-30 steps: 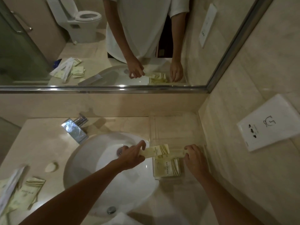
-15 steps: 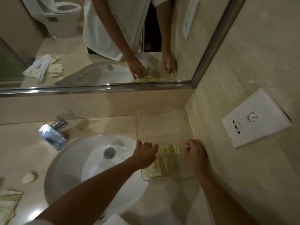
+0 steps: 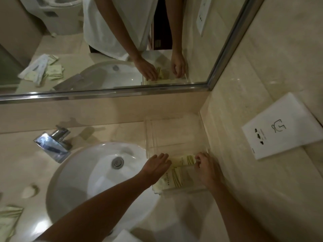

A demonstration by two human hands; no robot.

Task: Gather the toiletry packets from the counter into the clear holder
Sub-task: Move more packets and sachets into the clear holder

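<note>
left hand [image 3: 157, 165] flat, fingers together, beside packet [image 3: 187, 160] | right hand [image 3: 205, 167] pinching packet in holder [image 3: 148, 137] | sink [image 3: 83, 180] left of fingers | loose packets [image 3: 8, 219] far left

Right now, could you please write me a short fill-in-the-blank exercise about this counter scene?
1. The holder stands to the ____ of the sink.
2. The right hand touches a packet inside the ____.
3. More packets lie on the counter at the far ____ edge of the view.
4. The left hand has its fingers ____.

Missing: right; holder; left; open
</note>
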